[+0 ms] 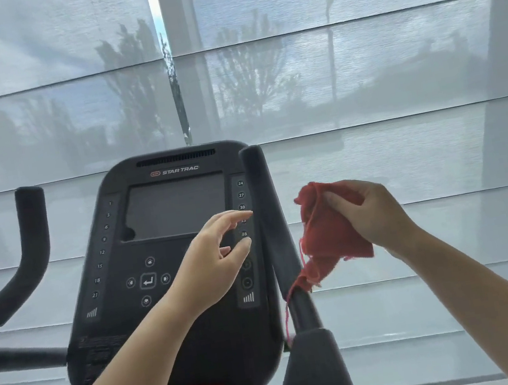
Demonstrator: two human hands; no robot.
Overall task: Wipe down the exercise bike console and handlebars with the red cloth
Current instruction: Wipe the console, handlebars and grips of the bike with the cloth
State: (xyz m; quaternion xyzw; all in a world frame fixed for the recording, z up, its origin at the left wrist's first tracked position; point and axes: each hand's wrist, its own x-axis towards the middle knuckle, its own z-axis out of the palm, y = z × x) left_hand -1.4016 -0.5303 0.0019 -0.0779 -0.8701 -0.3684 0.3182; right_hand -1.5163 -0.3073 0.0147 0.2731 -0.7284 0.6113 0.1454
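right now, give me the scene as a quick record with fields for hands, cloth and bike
right hand: pinches the red cloth, raised right of the console
left hand: open, fingers loosely spread before the console's right button column
red cloth: bunched, hanging, loose thread trailing by the right handlebar
console: screen dark
left handlebar: untouched
backdrop: window blinds

Left grip (213, 257) raised, splayed loosely, right grip (372, 211) raised, curled closed
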